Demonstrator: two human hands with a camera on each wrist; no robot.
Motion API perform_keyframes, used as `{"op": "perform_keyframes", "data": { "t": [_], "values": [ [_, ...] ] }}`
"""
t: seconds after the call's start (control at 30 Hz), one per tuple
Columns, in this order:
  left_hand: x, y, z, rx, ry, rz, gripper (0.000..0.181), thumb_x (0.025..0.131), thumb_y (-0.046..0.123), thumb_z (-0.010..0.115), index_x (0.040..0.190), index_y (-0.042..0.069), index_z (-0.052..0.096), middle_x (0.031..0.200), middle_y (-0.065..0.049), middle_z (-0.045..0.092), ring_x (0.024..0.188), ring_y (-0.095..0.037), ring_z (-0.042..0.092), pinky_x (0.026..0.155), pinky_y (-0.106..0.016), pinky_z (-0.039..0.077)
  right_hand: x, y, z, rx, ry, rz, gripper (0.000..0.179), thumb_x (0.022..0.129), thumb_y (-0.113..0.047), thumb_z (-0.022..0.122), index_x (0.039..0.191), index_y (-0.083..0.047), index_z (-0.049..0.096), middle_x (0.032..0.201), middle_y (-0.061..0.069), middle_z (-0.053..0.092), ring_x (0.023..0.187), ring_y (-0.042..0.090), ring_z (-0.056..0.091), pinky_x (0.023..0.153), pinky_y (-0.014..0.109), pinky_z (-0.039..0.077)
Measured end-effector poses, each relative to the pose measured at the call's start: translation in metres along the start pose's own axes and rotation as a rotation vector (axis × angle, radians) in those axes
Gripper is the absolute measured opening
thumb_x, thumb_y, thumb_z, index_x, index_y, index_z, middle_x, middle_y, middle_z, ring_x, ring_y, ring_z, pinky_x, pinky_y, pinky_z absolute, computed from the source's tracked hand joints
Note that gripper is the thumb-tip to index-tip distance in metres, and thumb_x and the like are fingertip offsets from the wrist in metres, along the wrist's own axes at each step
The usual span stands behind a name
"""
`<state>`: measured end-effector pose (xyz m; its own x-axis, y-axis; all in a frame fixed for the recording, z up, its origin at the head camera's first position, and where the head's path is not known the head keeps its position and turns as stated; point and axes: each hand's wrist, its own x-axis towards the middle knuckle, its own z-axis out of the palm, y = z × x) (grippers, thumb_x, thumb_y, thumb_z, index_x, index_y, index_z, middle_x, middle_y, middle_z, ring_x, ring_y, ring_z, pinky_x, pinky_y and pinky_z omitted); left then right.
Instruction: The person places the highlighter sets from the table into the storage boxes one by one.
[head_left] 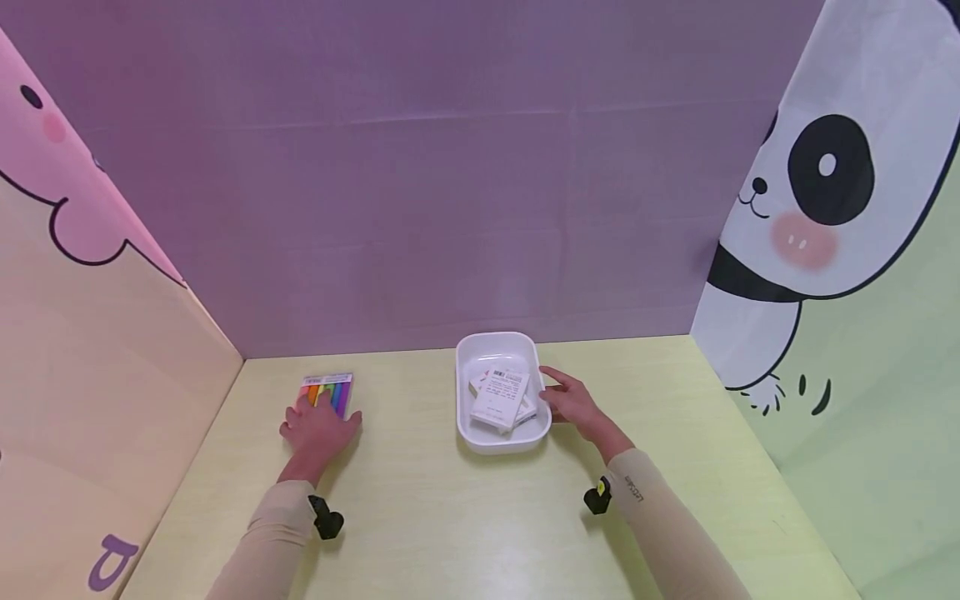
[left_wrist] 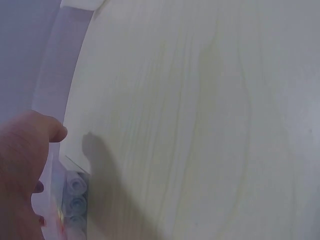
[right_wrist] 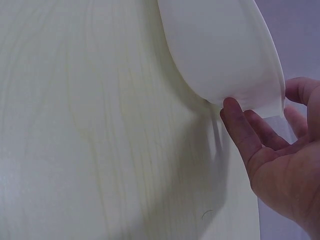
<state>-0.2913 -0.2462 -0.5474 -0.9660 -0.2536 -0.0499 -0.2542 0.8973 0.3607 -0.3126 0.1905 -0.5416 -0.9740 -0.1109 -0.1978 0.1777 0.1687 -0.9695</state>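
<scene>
At the left of the table lies a flat clear pack of rainbow-coloured markers (head_left: pixel 341 398) with a printed label strip along its top. My left hand (head_left: pixel 318 429) rests over its near part, fingers spread on it and thumb out to the right. In the left wrist view the round ends of several markers (left_wrist: pixel 76 185) show beside the hand. A white plastic tray (head_left: pixel 498 446) stands in the middle, holding a few small white printed boxes (head_left: pixel 501 398). My right hand (head_left: pixel 573 402) touches the tray's right side with extended fingertips (right_wrist: pixel 231 104).
The pale wooden table (head_left: pixel 435 533) meets a purple back wall (head_left: pixel 420 208). A peach panel (head_left: pixel 97 375) bounds the left, and a green panel with a panda picture (head_left: pixel 832 333) bounds the right. Black wrist cameras (head_left: pixel 327 518) are worn on both sleeves.
</scene>
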Motion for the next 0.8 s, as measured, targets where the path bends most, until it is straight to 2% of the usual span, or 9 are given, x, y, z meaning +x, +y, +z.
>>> {"op": "perform_keyframes", "data": {
  "t": [0.17, 0.37, 0.57, 0.8],
  "values": [
    [0.007, -0.01, 0.005, 0.004, 0.002, -0.027, 0.084, 0.087, 0.054, 0.054, 0.139, -0.007, 0.032, 0.128, -0.038, 0.027, 0.117, -0.06, 0.022, 0.091, -0.072, 0.024, 0.002, 0.001, 0.001, -0.009, 0.003, 0.009, 0.055, 0.095, -0.008, 0.057, 0.148, -0.016, 0.042, 0.126, 0.025, 0.054, 0.095, 0.027, 0.064, 0.075, 0.041, 0.056],
    [0.014, -0.02, 0.012, -0.032, 0.006, -0.044, 0.088, 0.084, 0.057, 0.058, 0.139, -0.007, 0.031, 0.123, -0.036, 0.031, 0.113, -0.058, 0.027, 0.087, -0.072, 0.028, 0.004, 0.001, 0.001, -0.019, 0.001, 0.014, 0.055, 0.096, -0.009, 0.057, 0.148, -0.016, 0.042, 0.127, 0.025, 0.053, 0.096, 0.029, 0.064, 0.076, 0.042, 0.056],
    [0.022, -0.025, 0.018, -0.073, 0.039, -0.022, 0.091, 0.083, 0.057, 0.061, 0.139, -0.006, 0.026, 0.124, -0.035, 0.034, 0.113, -0.056, 0.031, 0.087, -0.071, 0.031, 0.004, 0.001, -0.001, -0.025, 0.01, 0.001, 0.056, 0.095, -0.008, 0.056, 0.148, -0.016, 0.041, 0.127, 0.026, 0.054, 0.095, 0.029, 0.065, 0.075, 0.042, 0.057],
    [0.027, -0.025, 0.02, -0.083, 0.048, 0.005, 0.087, 0.085, 0.046, 0.061, 0.138, -0.01, 0.022, 0.126, -0.037, 0.031, 0.113, -0.056, 0.032, 0.089, -0.07, 0.032, 0.005, 0.002, 0.001, -0.016, 0.004, 0.012, 0.056, 0.095, -0.009, 0.058, 0.148, -0.017, 0.042, 0.126, 0.025, 0.055, 0.092, 0.027, 0.065, 0.074, 0.042, 0.057]
  ]
}}
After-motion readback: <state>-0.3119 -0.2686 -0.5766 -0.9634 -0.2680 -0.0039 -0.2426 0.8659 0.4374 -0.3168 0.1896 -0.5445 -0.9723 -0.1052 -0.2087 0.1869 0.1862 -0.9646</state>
